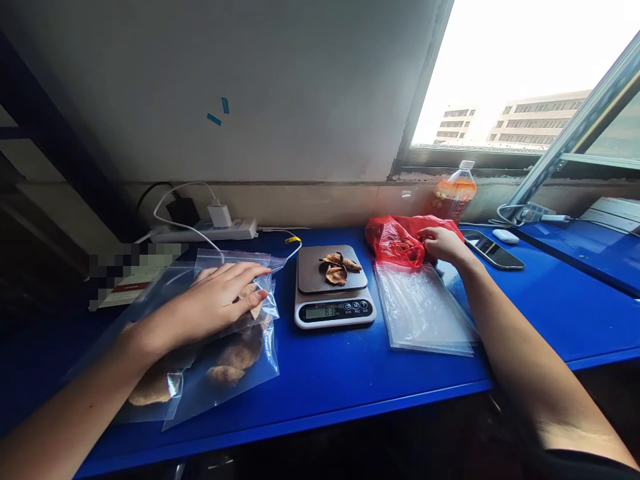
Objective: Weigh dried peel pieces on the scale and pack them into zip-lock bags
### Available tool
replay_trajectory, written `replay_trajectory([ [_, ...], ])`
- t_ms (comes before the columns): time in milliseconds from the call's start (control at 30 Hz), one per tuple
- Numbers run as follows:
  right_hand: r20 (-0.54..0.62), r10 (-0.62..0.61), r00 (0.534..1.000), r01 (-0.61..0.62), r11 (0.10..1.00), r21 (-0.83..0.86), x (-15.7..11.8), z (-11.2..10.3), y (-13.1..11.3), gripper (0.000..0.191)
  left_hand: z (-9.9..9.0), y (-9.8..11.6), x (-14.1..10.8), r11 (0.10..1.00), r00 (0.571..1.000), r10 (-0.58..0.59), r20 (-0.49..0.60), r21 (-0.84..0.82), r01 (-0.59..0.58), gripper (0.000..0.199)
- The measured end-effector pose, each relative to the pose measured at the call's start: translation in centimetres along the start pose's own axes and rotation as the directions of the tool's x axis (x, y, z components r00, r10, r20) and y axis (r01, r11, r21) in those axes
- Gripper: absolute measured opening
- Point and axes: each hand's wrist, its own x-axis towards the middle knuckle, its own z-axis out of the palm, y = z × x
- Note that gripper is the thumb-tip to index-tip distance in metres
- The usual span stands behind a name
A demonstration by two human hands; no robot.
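Observation:
My left hand (225, 293) lies flat, fingers stretched out, on clear zip bags (220, 393) holding brown dried pieces (227, 373). Right of it stands a small digital scale (307, 315), its display lit and seeming to read 8.3. A few curled, wrinkled brown dried pieces (336, 274) rest on its metal plate. At the opening of a red plastic bag (385, 240), my right hand (445, 245) has its fingers bent and closed on the bag's edge. More brown bits show inside that bag. Flat clear plastic bags (420, 313) lie in front of it.
A drink bottle (456, 190) stands behind the red bag. On the right lie a phone (493, 249) and a white case (505, 236). A power strip (240, 229) with a charger (219, 215) and cables runs along the wall. The blue table's front edge (350, 412) is near me.

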Motion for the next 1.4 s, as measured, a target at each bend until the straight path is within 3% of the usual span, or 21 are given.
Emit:
replay_trajectory([
  [200,0.142,-0.134,0.981,0.125,0.99,0.073,-0.3,0.3,-0.8,0.034,0.3,-0.4,0.0,1.0,1.0,0.011,-0.006,0.005,-0.011,0.063],
  [333,0.132,-0.095,0.987,0.068,0.979,0.19,-0.2,0.4,-1.1,0.034,0.3,-0.4,0.0,1.0,1.0,0.018,-0.003,0.015,-0.018,0.063],
  [500,0.094,-0.08,0.992,0.031,0.898,0.439,-0.3,0.2,-1.5,0.051,0.1,-0.2,-0.1,1.0,1.0,0.009,0.008,0.013,-0.009,0.064],
  [667,0.196,0.003,0.981,-0.077,0.924,0.375,-1.1,0.9,-2.1,0.054,0.0,-0.2,-0.2,1.0,1.0,0.025,0.005,0.006,-0.025,0.062],
  [833,0.111,0.008,0.994,-0.049,0.929,0.368,-0.9,0.7,-2.1,0.046,-0.1,-0.2,-0.4,1.0,1.0,0.025,0.016,0.001,-0.025,0.063],
  [1067,-0.116,0.023,0.993,0.036,0.873,0.486,-0.3,-0.7,-1.9,0.043,-0.2,0.0,-0.3,1.0,1.0,0.024,0.003,-0.011,-0.024,0.063],
  [1167,-0.152,0.005,0.988,0.039,0.957,0.287,-0.3,-0.3,-1.9,0.033,-0.4,0.2,-0.4,1.0,1.0,0.014,0.022,-0.001,-0.014,0.063],
  [1233,-0.112,-0.044,0.993,0.059,0.989,0.132,-0.4,0.2,-2.0,0.02,-0.4,0.2,-0.5,1.0,0.999,0.016,0.028,0.003,-0.016,0.063],
  [1300,-0.046,-0.066,0.997,0.07,0.995,0.075,-0.4,0.7,-2.0,0.013,-0.4,0.1,-0.5,1.0,0.999,0.02,0.027,0.0,-0.02,0.063],
  [1400,-0.004,-0.025,1.0,0.026,0.999,0.045,-0.2,0.9,-1.6,0.017,-0.3,-0.1,-0.5,1.0,0.999,0.03,0.015,-0.006,-0.029,0.062],
])
